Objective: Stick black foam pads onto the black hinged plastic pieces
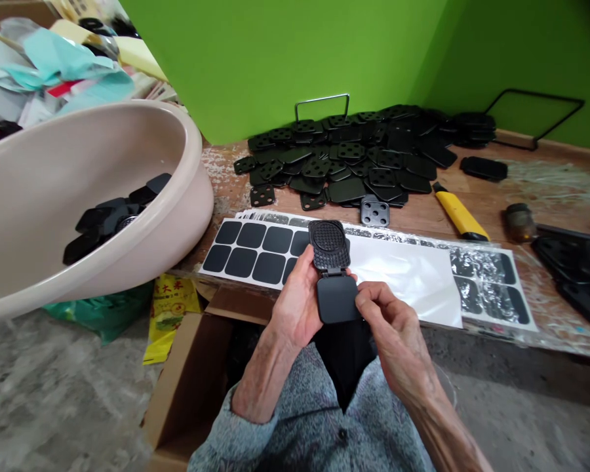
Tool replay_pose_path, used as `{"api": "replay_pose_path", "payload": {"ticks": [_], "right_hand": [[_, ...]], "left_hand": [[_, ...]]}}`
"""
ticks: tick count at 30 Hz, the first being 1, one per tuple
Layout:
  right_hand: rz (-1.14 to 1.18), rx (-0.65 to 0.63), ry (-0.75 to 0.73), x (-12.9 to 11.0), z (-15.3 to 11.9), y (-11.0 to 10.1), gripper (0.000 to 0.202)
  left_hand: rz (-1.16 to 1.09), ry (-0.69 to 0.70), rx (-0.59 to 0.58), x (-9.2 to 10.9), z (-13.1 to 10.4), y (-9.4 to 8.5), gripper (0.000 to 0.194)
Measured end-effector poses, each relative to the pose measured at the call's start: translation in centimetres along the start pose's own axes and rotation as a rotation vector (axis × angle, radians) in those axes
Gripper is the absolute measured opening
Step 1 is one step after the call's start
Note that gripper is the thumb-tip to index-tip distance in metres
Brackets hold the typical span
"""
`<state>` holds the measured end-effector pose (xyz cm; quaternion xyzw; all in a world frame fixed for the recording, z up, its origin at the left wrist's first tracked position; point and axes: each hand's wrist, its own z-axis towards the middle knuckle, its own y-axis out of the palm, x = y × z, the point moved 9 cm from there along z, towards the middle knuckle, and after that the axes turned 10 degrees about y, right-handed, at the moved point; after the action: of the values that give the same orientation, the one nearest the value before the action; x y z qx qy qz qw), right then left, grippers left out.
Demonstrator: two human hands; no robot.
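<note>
My left hand [297, 305] is closed around a hinged black plastic piece [330, 246], which is unfolded flat. Its upper half has a ribbed grid with a round outline; the lower half shows a smooth, matte black square face [337, 299]. At the right edge of that face, the thumb and forefinger of my right hand [388, 314] are pinched together. Whether a separate sticker lies over the lower half, I cannot tell. Just behind my hands lies a sheet of black square stickers [268, 267], partly covered by a blank white sheet [408, 278].
Black plastic pieces [347, 190] are heaped along the green wall. A yellow utility knife [459, 211] and a small jar [520, 223] lie to the right, near more black parts [580, 275]. A large beige basin [181, 170] at left holds black pieces. A cardboard box [181, 373] stands below.
</note>
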<state>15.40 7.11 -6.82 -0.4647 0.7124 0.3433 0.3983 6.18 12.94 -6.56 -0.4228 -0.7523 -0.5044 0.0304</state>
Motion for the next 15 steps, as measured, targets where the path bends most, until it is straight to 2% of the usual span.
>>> {"api": "replay_pose_path", "payload": {"ticks": [4, 9, 12, 15], "right_hand": [[-0.124, 0.054, -0.106, -1.0, -0.1, 0.2, 0.013], [-0.325, 0.159, -0.325, -2.5, -0.7, 0.4, 0.01], [-0.342, 0.207, -0.311, -2.1, -0.7, 0.2, 0.009], [-0.194, 0.144, -0.219, -1.4, -0.5, 0.2, 0.023]], "left_hand": [[0.024, 0.017, 0.037, 0.2, -0.2, -0.2, 0.047], [0.018, 0.078, 0.064, 0.7, -0.2, -0.4, 0.042], [0.025, 0.104, 0.04, 0.6, -0.1, -0.5, 0.044], [0.06, 0.121, 0.036, 0.6, -0.3, -0.6, 0.046]]}}
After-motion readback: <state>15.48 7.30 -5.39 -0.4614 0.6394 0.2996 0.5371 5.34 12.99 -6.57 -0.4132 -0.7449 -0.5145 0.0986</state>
